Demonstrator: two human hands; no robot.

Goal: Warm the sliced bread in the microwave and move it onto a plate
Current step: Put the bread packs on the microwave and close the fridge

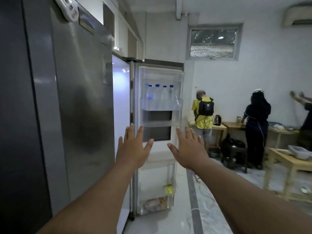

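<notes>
A tall grey refrigerator [81, 98] is filling the left side of the view, its side panel facing the camera. Just past it, the fridge door [158, 115] is standing open, its inner racks showing; water bottles [158, 97] with blue caps are sitting in an upper door shelf, and a yellow packet [169, 189] and pale wrapped items are lying in the lower bins. The left hand [133, 149] is reaching out flat toward the door's edge, fingers spread wide and holding nothing. The right hand [189, 149] is reaching beside it, likewise spread wide and empty. Whether any packet in the door is the sliced bread cannot be told. Farther right, people are standing at wooden tables [287, 159] against the far wall.
</notes>
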